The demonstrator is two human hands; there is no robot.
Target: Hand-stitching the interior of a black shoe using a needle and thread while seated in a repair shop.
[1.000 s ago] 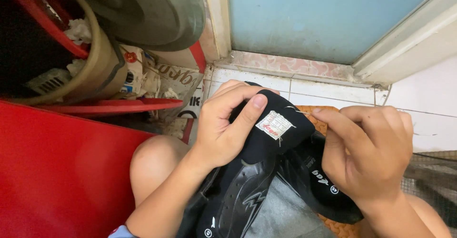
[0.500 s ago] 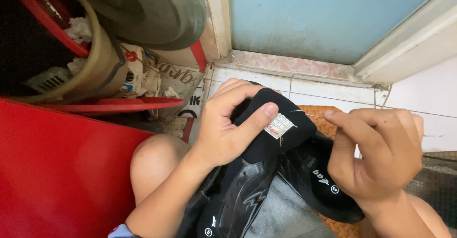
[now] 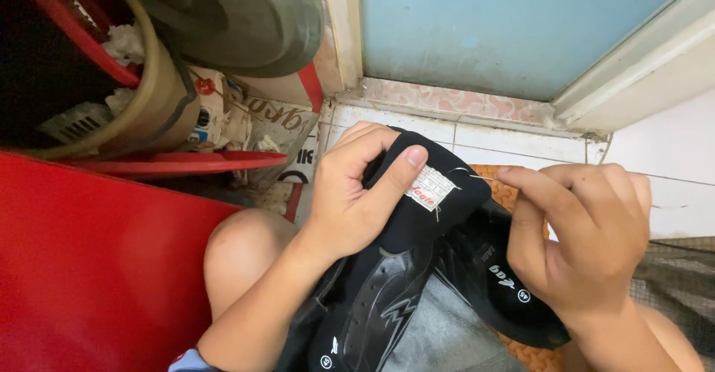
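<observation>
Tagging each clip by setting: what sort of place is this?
Probably a cramped home or small workshop doorway, at floor level: a tiled step under a blue door, and a red bin beside a tub stuffed with scraps.

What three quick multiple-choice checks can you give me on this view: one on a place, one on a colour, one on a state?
1. Where does the white label sit?
A. on the black shoe's upper part, beside the left thumb
B. on the red surface
C. on the blue panel

2. What colour is the shoe in the left hand?
A. white
B. black
C. green

3. How are the fingers of the right hand?
A. spread flat on the floor
B. pinched together near the label, with a thin thread running towards it
C. wrapped round the bucket

Answers:
1 A, the label lies on the black fabric just right of the thumb tip.
2 B, the upper and side are black with pale marks.
3 B, the fingertips meet at the end of the thread.
</observation>
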